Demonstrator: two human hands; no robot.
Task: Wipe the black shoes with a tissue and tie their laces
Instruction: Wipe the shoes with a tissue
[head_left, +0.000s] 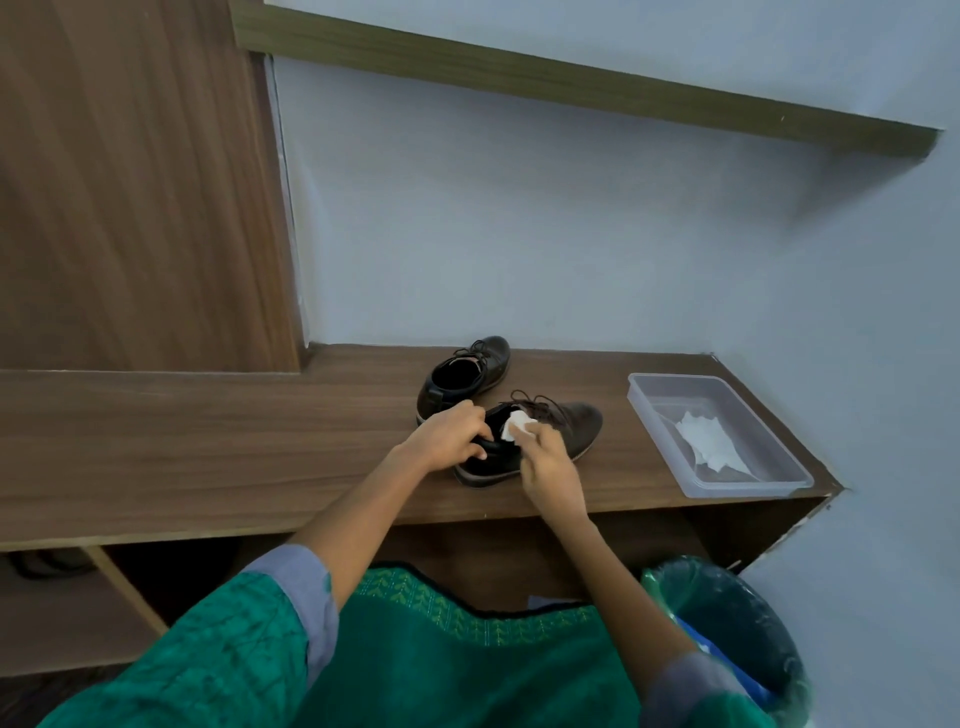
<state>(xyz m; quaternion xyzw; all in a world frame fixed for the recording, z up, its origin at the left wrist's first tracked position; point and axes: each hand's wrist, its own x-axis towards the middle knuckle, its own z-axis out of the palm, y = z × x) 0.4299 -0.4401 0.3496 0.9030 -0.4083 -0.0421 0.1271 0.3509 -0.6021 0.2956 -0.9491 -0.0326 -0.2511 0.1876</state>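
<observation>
One clear tub (769, 447): spare tissue (712, 448) | left hand (452, 434) grips near shoe (566, 426) | right hand (548, 462) pinches wad (517, 423)

Two black lace-up shoes sit on the wooden table. The near shoe (566, 426) lies with its toe pointing right, laces loose (its toe cap looks dusty). A small crumpled white tissue (515, 425) rests against its opening. The far shoe (467, 375) stands just behind it, laces also untied.
</observation>
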